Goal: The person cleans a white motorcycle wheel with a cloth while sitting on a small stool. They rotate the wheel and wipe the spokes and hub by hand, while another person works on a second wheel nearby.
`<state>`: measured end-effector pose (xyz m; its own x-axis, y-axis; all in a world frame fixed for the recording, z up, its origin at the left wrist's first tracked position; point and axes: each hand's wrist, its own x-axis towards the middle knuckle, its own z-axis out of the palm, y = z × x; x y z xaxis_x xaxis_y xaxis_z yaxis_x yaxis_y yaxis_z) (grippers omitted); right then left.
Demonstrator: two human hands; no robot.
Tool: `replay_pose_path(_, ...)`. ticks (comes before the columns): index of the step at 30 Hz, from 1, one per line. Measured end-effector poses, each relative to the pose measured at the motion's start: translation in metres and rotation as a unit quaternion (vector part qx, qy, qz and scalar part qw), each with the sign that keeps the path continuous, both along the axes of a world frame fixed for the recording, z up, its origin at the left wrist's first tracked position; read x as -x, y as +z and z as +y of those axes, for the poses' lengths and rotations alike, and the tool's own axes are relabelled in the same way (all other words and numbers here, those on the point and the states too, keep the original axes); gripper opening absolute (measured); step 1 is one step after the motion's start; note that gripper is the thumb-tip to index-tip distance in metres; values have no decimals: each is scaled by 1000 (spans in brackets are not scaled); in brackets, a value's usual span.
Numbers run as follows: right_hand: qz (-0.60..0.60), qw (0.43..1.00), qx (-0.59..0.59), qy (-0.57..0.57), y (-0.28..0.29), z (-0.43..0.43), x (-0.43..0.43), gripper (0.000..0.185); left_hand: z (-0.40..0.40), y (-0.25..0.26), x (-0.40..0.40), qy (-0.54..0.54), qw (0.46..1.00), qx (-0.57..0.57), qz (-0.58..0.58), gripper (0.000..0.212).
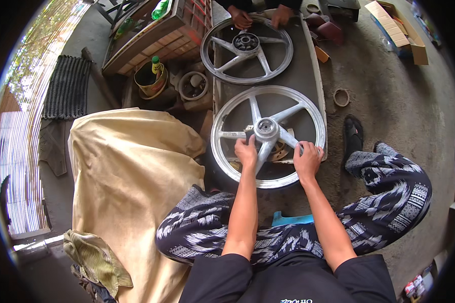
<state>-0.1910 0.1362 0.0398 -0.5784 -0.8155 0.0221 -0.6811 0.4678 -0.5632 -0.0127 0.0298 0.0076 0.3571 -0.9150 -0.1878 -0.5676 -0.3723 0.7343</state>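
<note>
A five-spoke cast alloy motorcycle wheel (315,113) lies flat before me, its near rim overhanging the edge of a shallow tray-like bench (318,72). Beside the central hub (266,128), my left hand (246,153) pinches a small dark piece (249,134), possibly sandpaper, against the left spoke. At the lower right, my right hand (308,157) grips the rim where a spoke meets it. Through the gaps between spokes, part of a brake disc (281,150) shows underneath.
Across the bench, another person's hands (241,18) touch a second alloy wheel (264,64). Left stand a bucket (151,91) holding a bottle, a bowl of parts (193,86), a crate (155,45) and a cloth-covered object (136,151). A ring (341,98) and cardboard box (419,53) lie right.
</note>
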Motion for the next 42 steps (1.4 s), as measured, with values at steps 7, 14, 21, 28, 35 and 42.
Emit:
replay_pose_path(7,-11,1000,-6,3,7,-5,-6,20,-5,-11,-19,15,999,5,43,41)
replay_pose_path(14,-11,1000,-3,10,11,-8,-13,19,-23,-26,-53,20,996,-19,87,40)
replay_pose_path(21,3,1000,-4,-2,6,-6,-4,19,-33,4,-32,21,999,-4,-50,40)
replay_pose_path(28,-21,1000,-10,4,14,-10,-13,18,-45,-18,-51,73,994,-81,2,38)
replay_pose_path(35,-16,1000,-7,-1,5,-6,-6,17,-35,12,-12,81,995,-46,-38,34)
replay_pose_path(42,-8,1000,6,0,9,-7,-11,18,-43,30,-12,66,985,-44,-154,35)
